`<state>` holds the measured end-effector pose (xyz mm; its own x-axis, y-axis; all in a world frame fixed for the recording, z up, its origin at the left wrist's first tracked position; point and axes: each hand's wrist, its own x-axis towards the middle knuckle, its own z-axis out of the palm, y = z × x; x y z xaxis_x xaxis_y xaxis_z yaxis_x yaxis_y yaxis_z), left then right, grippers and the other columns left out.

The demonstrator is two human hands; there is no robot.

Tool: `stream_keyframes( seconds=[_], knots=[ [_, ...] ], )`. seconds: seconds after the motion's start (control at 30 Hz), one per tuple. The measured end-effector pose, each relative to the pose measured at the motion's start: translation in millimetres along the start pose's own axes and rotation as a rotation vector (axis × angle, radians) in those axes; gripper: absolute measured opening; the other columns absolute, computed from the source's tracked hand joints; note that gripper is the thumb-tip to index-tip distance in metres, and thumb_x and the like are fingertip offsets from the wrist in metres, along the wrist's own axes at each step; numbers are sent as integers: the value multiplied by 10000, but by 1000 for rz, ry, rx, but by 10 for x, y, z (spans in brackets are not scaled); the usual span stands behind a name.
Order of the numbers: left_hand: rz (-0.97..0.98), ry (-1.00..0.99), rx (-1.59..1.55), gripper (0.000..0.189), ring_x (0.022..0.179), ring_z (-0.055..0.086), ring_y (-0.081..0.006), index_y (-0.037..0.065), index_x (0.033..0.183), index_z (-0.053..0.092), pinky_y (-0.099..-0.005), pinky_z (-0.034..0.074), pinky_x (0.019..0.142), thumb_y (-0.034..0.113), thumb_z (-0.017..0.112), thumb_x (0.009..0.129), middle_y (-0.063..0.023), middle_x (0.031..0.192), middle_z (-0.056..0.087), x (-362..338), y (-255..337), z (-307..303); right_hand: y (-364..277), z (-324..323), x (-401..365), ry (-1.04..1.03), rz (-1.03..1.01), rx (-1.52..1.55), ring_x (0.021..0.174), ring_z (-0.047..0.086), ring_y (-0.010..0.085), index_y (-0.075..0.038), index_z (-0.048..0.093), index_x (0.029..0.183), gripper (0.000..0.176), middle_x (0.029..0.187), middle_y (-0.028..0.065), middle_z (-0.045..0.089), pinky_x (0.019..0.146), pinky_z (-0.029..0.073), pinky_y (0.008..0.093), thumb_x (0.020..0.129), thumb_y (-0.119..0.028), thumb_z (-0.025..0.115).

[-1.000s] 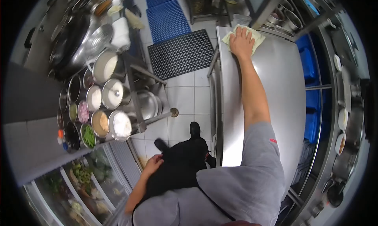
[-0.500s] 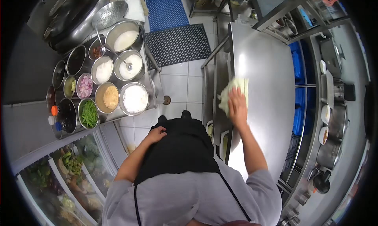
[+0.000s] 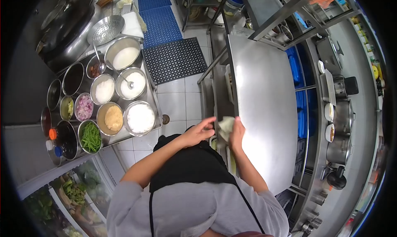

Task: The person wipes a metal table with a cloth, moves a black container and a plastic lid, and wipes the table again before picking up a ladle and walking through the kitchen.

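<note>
A pale, bunched cloth (image 3: 226, 128) hangs from my right hand (image 3: 237, 134), whose fingers are closed on it near the left edge of the steel worktable (image 3: 264, 92). My left hand (image 3: 200, 133) is just left of the cloth, in front of my black apron (image 3: 186, 162). Its fingers are stretched out and apart, a little blurred, and seem to hold nothing. A narrow gap shows between its fingertips and the cloth.
On the left stand several steel pots, holding chopped greens (image 3: 90, 137), sliced onion (image 3: 84, 107) and white powder (image 3: 140, 117). A skimmer (image 3: 106, 30) rests behind them. Shelving posts (image 3: 271, 20) rise at the worktable's far end. A black mat (image 3: 174, 60) covers the floor ahead.
My right hand has lifted the cloth off the worktable's surface and brought it back toward my body. My left hand has risen from beside my apron to near the cloth. The view has shifted slightly.
</note>
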<state>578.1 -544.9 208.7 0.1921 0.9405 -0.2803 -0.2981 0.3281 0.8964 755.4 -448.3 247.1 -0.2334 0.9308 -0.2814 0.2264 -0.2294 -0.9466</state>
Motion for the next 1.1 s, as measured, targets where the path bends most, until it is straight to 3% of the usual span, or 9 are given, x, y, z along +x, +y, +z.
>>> stream_keyframes(
  seconds=[0.13,0.2,0.23,0.3,0.6,0.63,0.77,0.93,1.1],
  knots=[
    [-23,280,-509,517,1181,518,-230,198,1460,318,-413,513,893,335,527,1008,-115,1384,429,457,264,87,33,485,457,-358,40,235,1063,593,202,-8,536,1327,461,1203,143,623,926,468,330,1022,-346,462],
    [49,450,-619,369,1075,591,-256,161,1330,435,-438,530,851,307,533,1006,-85,1235,545,687,171,-76,-56,537,577,-498,-244,-130,1092,606,262,0,493,1366,481,1262,193,594,958,462,352,987,-293,531],
    [85,487,-609,343,1045,606,-254,153,1301,458,-442,533,838,305,537,1004,-76,1190,571,807,51,-226,-135,519,638,-467,-438,-299,1107,610,309,-20,509,1363,483,1265,206,587,934,484,356,946,-249,591],
    [151,640,-650,305,969,635,-227,137,1243,509,-446,535,777,321,535,1001,-52,1084,622,1066,-97,-429,-308,398,662,-477,-377,-342,1082,617,308,-39,543,1338,448,1251,191,592,897,505,355,937,-231,603],
    [-288,1073,-461,387,644,633,-177,120,1020,625,-344,435,431,490,531,961,-31,814,648,1576,-472,-1282,-13,-210,1275,-211,-253,-329,797,673,242,-18,683,1107,274,918,151,693,724,519,334,937,-222,616],
    [-307,1067,-455,403,642,634,-180,118,1010,631,-347,435,429,502,515,963,-35,817,652,1654,-472,-1377,-43,-251,1328,-253,-75,-305,711,676,215,-9,683,1097,284,855,141,697,667,519,324,938,-236,618],
    [-349,1063,-459,475,639,641,-194,108,986,650,-341,444,434,546,468,965,-55,835,666,1993,-804,-1952,-211,-216,1673,-352,-70,-418,687,673,221,-5,682,1095,302,854,160,700,657,517,327,929,-251,628],
    [-270,1050,-577,413,681,656,-226,111,1079,629,-389,538,548,464,425,1013,-64,861,664,2523,-820,-2393,-599,132,2350,-241,-351,-528,817,671,318,-5,683,1085,291,980,200,687,734,524,379,921,-240,635],
    [-130,996,-626,305,899,660,-206,79,1217,596,-383,566,730,267,561,980,-73,1028,657,2872,-168,-2605,-975,671,3118,-234,-621,-679,953,654,338,-13,670,1120,293,1075,197,662,760,527,392,916,-222,647]
  ],
)
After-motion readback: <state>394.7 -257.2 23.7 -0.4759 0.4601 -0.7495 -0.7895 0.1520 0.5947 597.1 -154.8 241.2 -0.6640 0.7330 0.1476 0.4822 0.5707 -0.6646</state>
